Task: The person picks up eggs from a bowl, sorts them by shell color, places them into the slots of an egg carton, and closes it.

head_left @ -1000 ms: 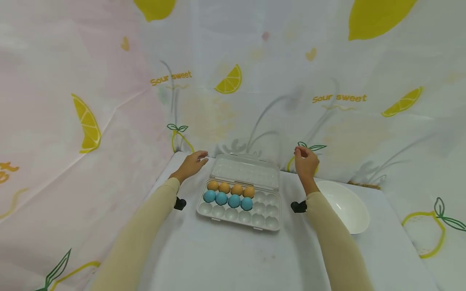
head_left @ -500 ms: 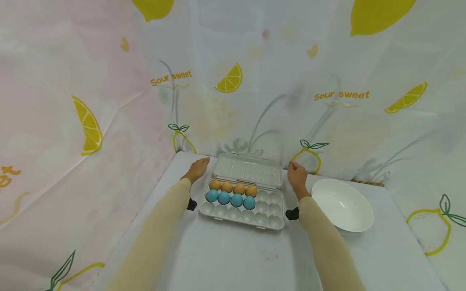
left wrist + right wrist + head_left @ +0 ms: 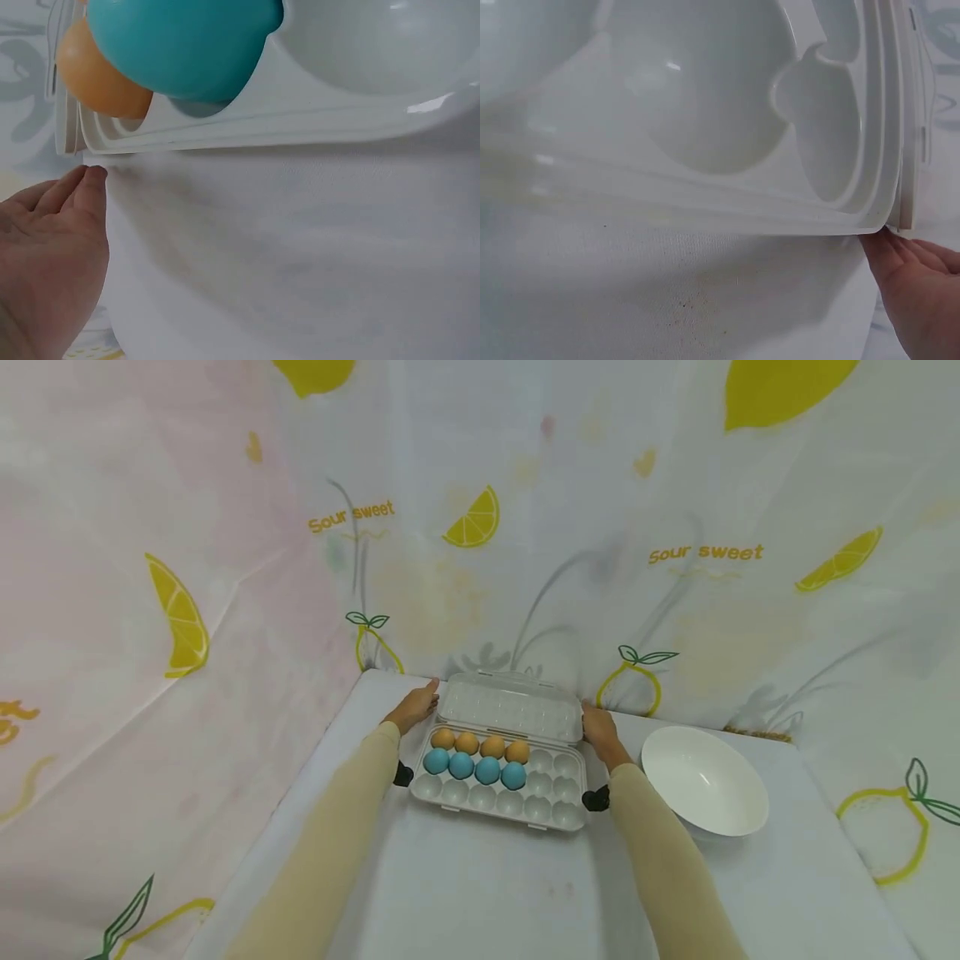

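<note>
An egg carton (image 3: 495, 820) of pale plastic lies on the table, its clear lid (image 3: 510, 706) folded back toward the wall. Its back row holds several orange eggs (image 3: 492, 747), with several blue eggs (image 3: 487, 770) in the row before them. My left hand (image 3: 414, 707) is beside the lid's left edge; in the left wrist view its straight fingertips (image 3: 94, 172) point at the hinge corner, just off the carton. At the lid's right edge is my right hand (image 3: 600, 727). Extended fingers (image 3: 889, 259) touch the lid's corner in the right wrist view, partly hidden beneath it.
A white oval bowl (image 3: 705, 783) stands on the table to the right, close to my right forearm. Behind the lid rises a wall covering (image 3: 555, 602) printed with lemons. Dark wrist cameras flank the carton, the right one (image 3: 596, 798) near its side.
Both hands have come inward and down to the lid's sides, the right one from above and farther right. The eggs keep their places in the carton.
</note>
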`<control>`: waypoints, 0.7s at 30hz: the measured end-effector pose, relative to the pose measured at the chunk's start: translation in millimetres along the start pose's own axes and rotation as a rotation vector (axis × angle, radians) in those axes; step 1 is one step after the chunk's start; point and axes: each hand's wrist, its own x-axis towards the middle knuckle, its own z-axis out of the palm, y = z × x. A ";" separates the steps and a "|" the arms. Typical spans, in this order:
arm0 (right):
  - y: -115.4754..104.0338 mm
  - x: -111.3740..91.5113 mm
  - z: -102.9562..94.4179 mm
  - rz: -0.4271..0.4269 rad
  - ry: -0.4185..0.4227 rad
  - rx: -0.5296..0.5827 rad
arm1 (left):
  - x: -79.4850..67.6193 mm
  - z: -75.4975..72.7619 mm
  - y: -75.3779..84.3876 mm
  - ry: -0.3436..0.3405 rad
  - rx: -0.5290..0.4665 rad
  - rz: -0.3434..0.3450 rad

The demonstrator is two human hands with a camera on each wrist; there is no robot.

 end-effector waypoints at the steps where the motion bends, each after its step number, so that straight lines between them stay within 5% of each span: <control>1: -1.2 1.0 -0.4 -0.003 -0.008 0.026 | 1.4 -0.1 0.8 -0.017 -0.045 0.006; 8: -1.3 -1.0 0.0 0.020 0.046 0.125 | 1.4 -1.9 -1.0 -0.096 -0.167 -0.007; 21: -3.3 -4.7 -7.0 -0.131 0.016 0.488 | -3.4 -8.8 4.8 -0.083 -0.351 0.152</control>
